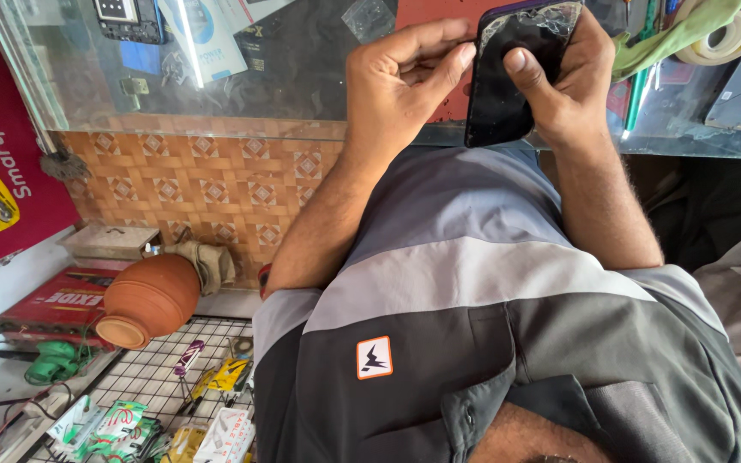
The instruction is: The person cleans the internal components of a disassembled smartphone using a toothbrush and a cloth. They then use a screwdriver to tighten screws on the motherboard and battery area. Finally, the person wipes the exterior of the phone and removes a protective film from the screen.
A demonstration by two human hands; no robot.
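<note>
A dark smartphone (pixel 508 77) with a cracked screen is gripped in the right hand (pixel 572 81), whose thumb is laid across the glass. Its long axis runs from that palm up toward the glass counter (pixel 216 77). The phone's side edge is pinched just beside the left hand (pixel 405 73), by its curled fingertips (pixel 465 53). Both hands are touching it; the right carries it.

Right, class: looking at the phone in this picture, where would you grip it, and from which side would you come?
Probably by its long edges, from the back. The phone is a thin flat slab with a cracked screen, so a grip across the narrow width keeps fingers off the glass. The right hand cradles it this way, thumb on the screen; the left hand pinches the near top corner.
</note>
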